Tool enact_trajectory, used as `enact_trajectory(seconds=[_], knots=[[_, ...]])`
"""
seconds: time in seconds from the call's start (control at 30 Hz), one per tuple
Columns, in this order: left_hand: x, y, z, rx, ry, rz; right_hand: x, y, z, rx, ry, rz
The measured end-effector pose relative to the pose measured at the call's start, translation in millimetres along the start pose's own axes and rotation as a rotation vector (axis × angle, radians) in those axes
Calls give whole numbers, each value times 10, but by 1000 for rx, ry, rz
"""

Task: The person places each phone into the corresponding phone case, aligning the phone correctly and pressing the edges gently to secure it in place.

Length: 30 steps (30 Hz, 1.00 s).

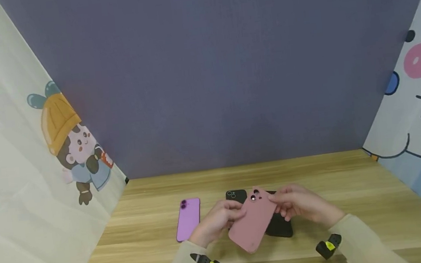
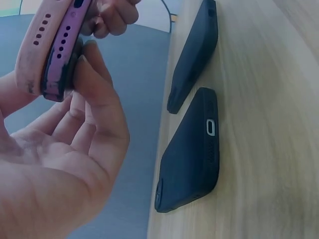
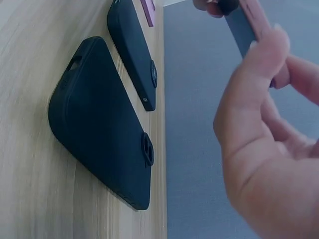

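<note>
Pink case, lower centre of the head view: your left hand and right hand both grip it above the desk, purple phone half-seated. Press edges evenly, I judge, checking the camera cut-out.

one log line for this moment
left hand: grips pink case | right hand: grips case top | phone inside case | table: purple phone, two black cases
</note>
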<state>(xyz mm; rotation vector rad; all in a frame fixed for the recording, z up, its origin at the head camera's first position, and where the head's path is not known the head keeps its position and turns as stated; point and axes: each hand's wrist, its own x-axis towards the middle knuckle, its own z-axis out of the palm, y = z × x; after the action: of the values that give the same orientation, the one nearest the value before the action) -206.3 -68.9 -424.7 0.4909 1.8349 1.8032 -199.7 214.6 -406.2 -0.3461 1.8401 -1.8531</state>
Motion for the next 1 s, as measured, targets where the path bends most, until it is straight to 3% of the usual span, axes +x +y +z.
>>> enact_trajectory(seconds=[0.13,0.43,0.73,1.0], knots=[[2,12,-19,47,-17,-4,-12,5,-8,-12,-60,11],[7,22,-41,108,-32,-10,-54,32,42,-73,-60,23],[-21,81,-36,191,-23,-18,-61,63,-20,-37,-270,16],[-21,91,-71,217,25,-12,-75,146,25,-54,-183,-65]])
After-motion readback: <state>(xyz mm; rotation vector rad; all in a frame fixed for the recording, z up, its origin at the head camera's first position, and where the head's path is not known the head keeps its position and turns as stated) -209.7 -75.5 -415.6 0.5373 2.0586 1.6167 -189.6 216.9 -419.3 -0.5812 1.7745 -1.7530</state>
